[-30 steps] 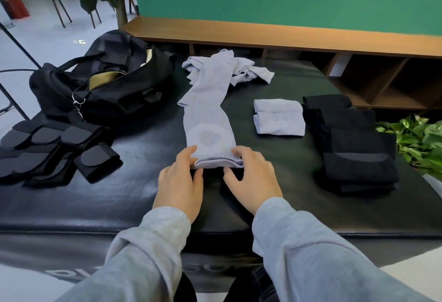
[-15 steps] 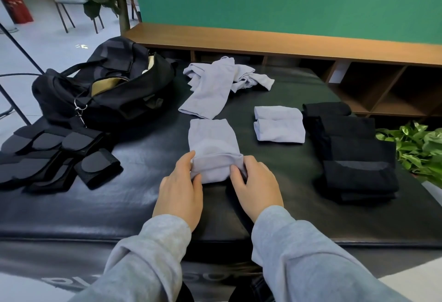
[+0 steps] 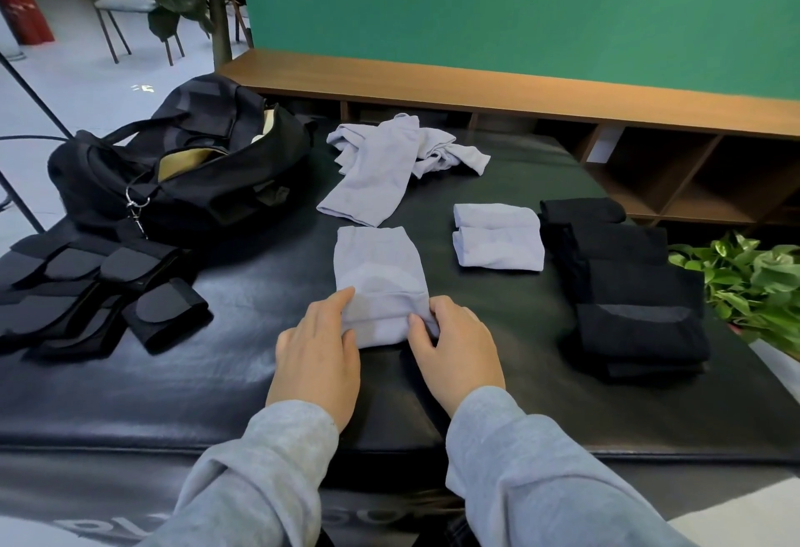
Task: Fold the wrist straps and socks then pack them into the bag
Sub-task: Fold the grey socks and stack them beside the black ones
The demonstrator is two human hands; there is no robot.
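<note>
Pinching the lavender sock (image 3: 379,269) (near edge), left hand (image 3: 316,356), right hand (image 3: 459,351).

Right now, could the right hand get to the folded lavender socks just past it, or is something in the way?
Probably yes. The folded lavender socks lie just beyond the right hand with bare mat between. But that hand is pinching the sock being folded and would have to let go first.

Soft matt knit sock (image 3: 379,269) on glossy black leather-like mat (image 3: 242,377) — wooden shelf (image 3: 476,87) behind.
</note>
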